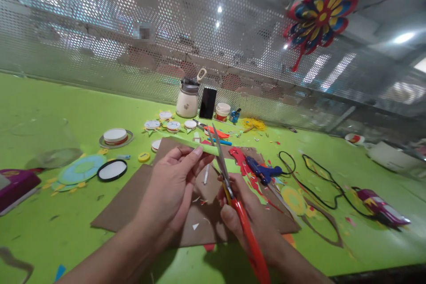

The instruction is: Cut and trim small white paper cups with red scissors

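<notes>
My left hand (pixel 173 186) pinches a light green paper strip (pixel 196 145) and holds it level above a brown cardboard sheet (pixel 133 199). My right hand (pixel 246 211) grips red-handled scissors (pixel 233 191). The scissor blades are parted and point up and away, with the green strip between them. Small paper scraps lie on the cardboard under both hands.
On the green table (pixel 49 111) lie paper discs, a black-rimmed circle (pixel 112 170), a blue glue gun (pixel 264 171) with a black cord, a white jar (pixel 187 100), a phone (pixel 208 103), a cup (pixel 222 111). A paper flower (pixel 321 11) hangs on the perforated wall.
</notes>
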### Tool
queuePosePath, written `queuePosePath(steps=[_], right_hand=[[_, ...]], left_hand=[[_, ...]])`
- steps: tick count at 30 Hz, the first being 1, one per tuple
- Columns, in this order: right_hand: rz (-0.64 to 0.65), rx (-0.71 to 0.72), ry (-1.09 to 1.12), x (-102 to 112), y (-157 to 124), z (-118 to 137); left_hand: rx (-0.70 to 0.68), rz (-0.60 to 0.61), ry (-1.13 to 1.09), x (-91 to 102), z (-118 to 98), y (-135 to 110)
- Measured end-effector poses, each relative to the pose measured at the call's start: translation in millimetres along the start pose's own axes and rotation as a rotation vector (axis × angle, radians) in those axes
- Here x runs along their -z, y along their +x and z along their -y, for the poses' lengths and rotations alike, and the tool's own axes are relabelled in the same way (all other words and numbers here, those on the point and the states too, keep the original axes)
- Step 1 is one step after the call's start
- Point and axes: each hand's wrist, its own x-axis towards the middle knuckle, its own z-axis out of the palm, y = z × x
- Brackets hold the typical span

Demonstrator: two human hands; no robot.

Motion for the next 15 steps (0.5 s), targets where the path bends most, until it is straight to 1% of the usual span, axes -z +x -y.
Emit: queuePosePath(steps=[4, 10, 15], right_hand=[[-0.006, 0.025, -0.017, 0.1, 0.2, -1.3], [-0.034, 0.004, -0.033, -1.7, -2.0, -6.3], [-0.046, 0.027, -0.056, 1.8, -5.7, -5.2]], left_hand=[[-0.011, 0.0, -0.003, 0.1, 0.3, -0.6], [-0.06, 0.039, -0.009, 0.9, 2.3, 0.5], [-0.028, 0.041, -0.028, 0.7, -0.8, -3.5]])
